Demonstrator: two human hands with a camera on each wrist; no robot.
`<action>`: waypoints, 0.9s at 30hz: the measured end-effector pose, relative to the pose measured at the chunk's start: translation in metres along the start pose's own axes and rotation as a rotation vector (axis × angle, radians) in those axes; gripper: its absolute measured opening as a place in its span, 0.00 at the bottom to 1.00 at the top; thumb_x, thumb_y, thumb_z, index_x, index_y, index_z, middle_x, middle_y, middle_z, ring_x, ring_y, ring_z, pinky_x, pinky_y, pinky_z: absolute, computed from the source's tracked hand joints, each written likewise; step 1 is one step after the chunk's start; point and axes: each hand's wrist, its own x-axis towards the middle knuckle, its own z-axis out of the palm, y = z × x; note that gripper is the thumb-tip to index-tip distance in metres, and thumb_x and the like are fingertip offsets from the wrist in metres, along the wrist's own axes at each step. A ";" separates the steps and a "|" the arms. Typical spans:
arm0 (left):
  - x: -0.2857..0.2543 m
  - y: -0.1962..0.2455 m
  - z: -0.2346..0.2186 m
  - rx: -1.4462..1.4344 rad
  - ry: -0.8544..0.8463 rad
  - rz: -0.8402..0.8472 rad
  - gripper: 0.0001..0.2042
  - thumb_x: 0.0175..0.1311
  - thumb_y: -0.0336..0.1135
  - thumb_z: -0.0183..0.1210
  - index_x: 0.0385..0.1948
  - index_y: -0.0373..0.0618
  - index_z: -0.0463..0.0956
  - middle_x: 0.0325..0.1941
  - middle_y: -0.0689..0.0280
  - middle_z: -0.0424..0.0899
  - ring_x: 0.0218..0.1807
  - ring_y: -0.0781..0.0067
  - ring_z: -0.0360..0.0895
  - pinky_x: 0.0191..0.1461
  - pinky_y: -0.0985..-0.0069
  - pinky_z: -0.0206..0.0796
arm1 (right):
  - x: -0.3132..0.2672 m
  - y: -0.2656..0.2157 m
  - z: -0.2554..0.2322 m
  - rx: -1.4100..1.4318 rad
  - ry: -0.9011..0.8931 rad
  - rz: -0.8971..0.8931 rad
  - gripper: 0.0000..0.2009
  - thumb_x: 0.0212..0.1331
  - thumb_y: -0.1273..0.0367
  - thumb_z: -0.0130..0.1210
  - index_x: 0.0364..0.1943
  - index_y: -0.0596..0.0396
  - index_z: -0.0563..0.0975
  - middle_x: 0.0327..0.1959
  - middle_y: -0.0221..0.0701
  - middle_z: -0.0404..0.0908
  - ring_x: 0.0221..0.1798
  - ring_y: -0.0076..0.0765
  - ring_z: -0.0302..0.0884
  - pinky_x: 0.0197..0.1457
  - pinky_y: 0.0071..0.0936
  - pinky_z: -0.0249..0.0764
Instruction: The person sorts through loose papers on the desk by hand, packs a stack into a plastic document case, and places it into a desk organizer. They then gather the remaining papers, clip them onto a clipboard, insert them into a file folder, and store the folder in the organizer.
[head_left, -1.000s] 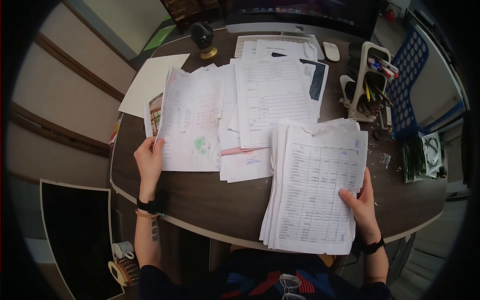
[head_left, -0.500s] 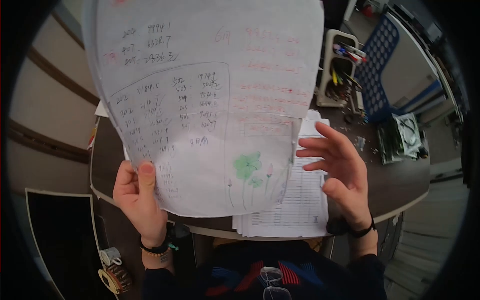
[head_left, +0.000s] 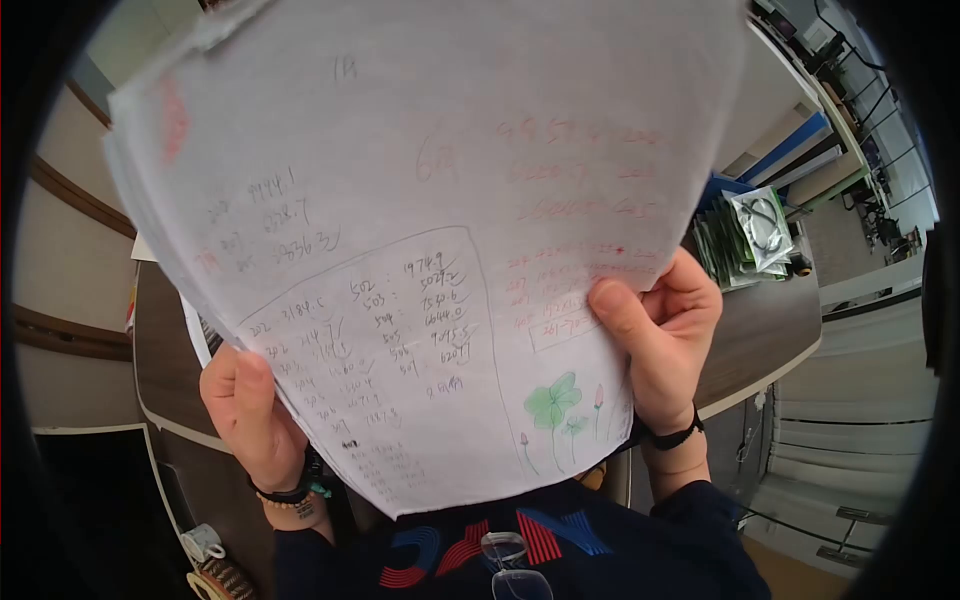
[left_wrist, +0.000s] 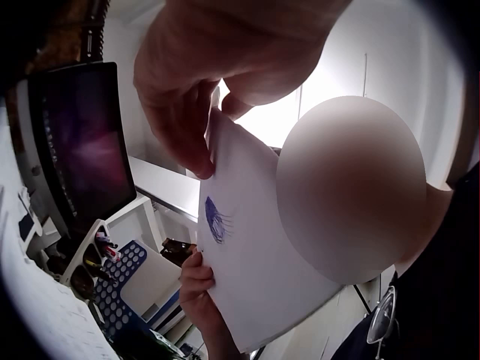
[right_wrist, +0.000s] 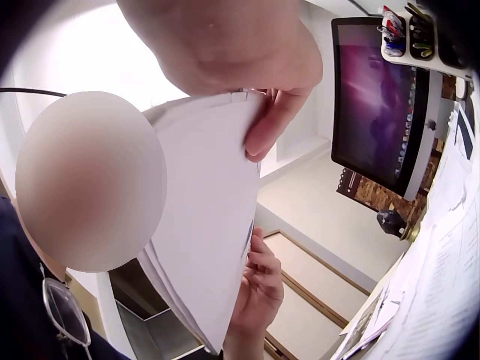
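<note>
A few large handwritten sheets of paper (head_left: 430, 290) are held up in front of the chest, covering most of the head view. They carry black and red numbers and a green flower drawing (head_left: 552, 400). My left hand (head_left: 250, 410) pinches the left edge, thumb on the near face. At the right edge, my right hand (head_left: 668, 345) grips with its thumb over the red writing. A blue scribble (left_wrist: 215, 220) marks the back face in the left wrist view. In the right wrist view, layered edges of the sheets (right_wrist: 199, 217) show below the right fingers.
More papers (right_wrist: 431, 315) lie on the dark desk (head_left: 172, 350), near a monitor (right_wrist: 379, 101) and a pen holder (left_wrist: 81, 259). Plastic packets (head_left: 750, 230) sit at the desk's right. A mug (head_left: 203, 542) stands low at left, and eyeglasses (head_left: 505, 548) hang on the shirt.
The left hand has lifted the sheets off the desk toward the chest. The right hand let go of the printed stack, opened, and now grips the sheets' right edge.
</note>
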 end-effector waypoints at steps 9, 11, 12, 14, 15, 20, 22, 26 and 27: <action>0.016 -0.027 0.010 -0.123 0.040 -0.156 0.20 0.71 0.40 0.49 0.46 0.24 0.75 0.45 0.51 0.82 0.43 0.71 0.80 0.48 0.77 0.69 | 0.002 0.019 -0.011 -0.155 0.079 0.066 0.03 0.61 0.76 0.57 0.34 0.64 0.78 0.32 0.29 0.81 0.33 0.14 0.73 0.38 0.13 0.68; 0.014 -0.033 0.005 -0.138 0.026 -0.181 0.21 0.71 0.40 0.48 0.47 0.23 0.74 0.46 0.51 0.82 0.45 0.69 0.80 0.49 0.76 0.69 | 0.004 0.028 -0.018 -0.185 0.070 0.062 0.04 0.60 0.77 0.57 0.36 0.64 0.77 0.33 0.30 0.82 0.34 0.14 0.73 0.40 0.13 0.68; 0.012 -0.034 0.006 -0.152 0.023 -0.189 0.20 0.71 0.40 0.49 0.46 0.23 0.74 0.46 0.51 0.82 0.44 0.69 0.80 0.49 0.76 0.69 | 0.005 0.032 -0.018 -0.178 0.067 0.073 0.04 0.60 0.77 0.57 0.36 0.64 0.77 0.33 0.30 0.82 0.34 0.14 0.73 0.40 0.13 0.68; 0.006 -0.034 -0.001 -0.143 0.018 -0.205 0.17 0.69 0.39 0.51 0.39 0.28 0.75 0.43 0.52 0.83 0.42 0.70 0.80 0.47 0.75 0.69 | 0.006 0.040 -0.016 -0.180 0.127 0.051 0.06 0.60 0.77 0.57 0.40 0.64 0.75 0.36 0.31 0.82 0.36 0.15 0.75 0.42 0.13 0.69; 0.005 -0.035 -0.004 -0.134 0.027 -0.208 0.17 0.69 0.39 0.51 0.39 0.28 0.75 0.43 0.52 0.83 0.42 0.70 0.80 0.47 0.75 0.69 | 0.008 0.044 -0.017 -0.176 0.128 0.068 0.09 0.59 0.78 0.58 0.42 0.63 0.73 0.37 0.32 0.81 0.36 0.16 0.75 0.43 0.14 0.70; -0.001 -0.041 -0.007 -0.174 -0.032 -0.184 0.16 0.68 0.39 0.53 0.37 0.29 0.77 0.40 0.55 0.84 0.40 0.73 0.79 0.45 0.75 0.68 | 0.013 0.055 -0.016 -0.223 0.142 0.074 0.08 0.61 0.76 0.58 0.41 0.61 0.73 0.35 0.30 0.81 0.36 0.15 0.75 0.43 0.13 0.69; 0.001 -0.042 -0.004 -0.196 -0.065 -0.157 0.16 0.68 0.38 0.54 0.38 0.28 0.77 0.40 0.55 0.84 0.40 0.73 0.79 0.44 0.75 0.68 | 0.013 0.059 -0.019 -0.233 0.136 0.065 0.07 0.61 0.75 0.58 0.40 0.60 0.72 0.34 0.29 0.81 0.35 0.14 0.74 0.42 0.12 0.68; 0.003 -0.033 0.000 -0.094 -0.101 -0.196 0.13 0.65 0.33 0.56 0.38 0.27 0.78 0.38 0.56 0.85 0.39 0.72 0.80 0.44 0.76 0.69 | 0.013 0.063 -0.018 -0.273 0.147 0.042 0.05 0.63 0.74 0.57 0.35 0.58 0.72 0.29 0.24 0.78 0.31 0.10 0.69 0.37 0.10 0.63; 0.003 -0.031 0.002 -0.010 -0.097 -0.247 0.12 0.63 0.31 0.56 0.38 0.27 0.79 0.36 0.57 0.85 0.39 0.73 0.80 0.45 0.76 0.70 | 0.014 0.064 -0.019 -0.270 0.136 0.029 0.05 0.63 0.74 0.57 0.34 0.57 0.72 0.29 0.23 0.77 0.30 0.10 0.68 0.36 0.10 0.62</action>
